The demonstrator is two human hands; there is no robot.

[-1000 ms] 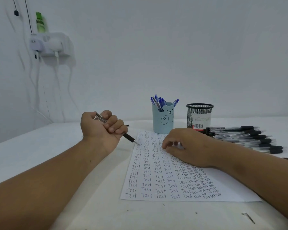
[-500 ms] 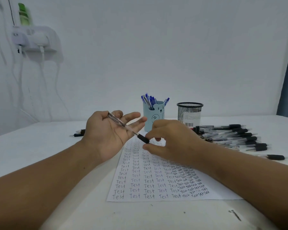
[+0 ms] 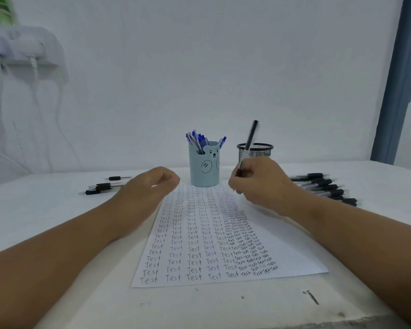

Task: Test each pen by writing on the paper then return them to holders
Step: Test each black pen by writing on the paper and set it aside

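At centre right of the frame the right hand (image 3: pixel 262 184) is gripping a black-capped pen (image 3: pixel 248 146) in curled fingers, the pen standing nearly upright and blurred in front of the mesh holder (image 3: pixel 259 150). The left hand (image 3: pixel 150 186) is hovering at the paper's (image 3: pixel 207 238) upper left edge, fingers loosely curled, holding nothing. The blue bear holder (image 3: pixel 204 167) is standing at the paper's top edge, filled with blue pens (image 3: pixel 199 140)

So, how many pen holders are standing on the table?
2: the blue bear cup behind the paper, and the black mesh cup to its right, partly hidden by the right hand.
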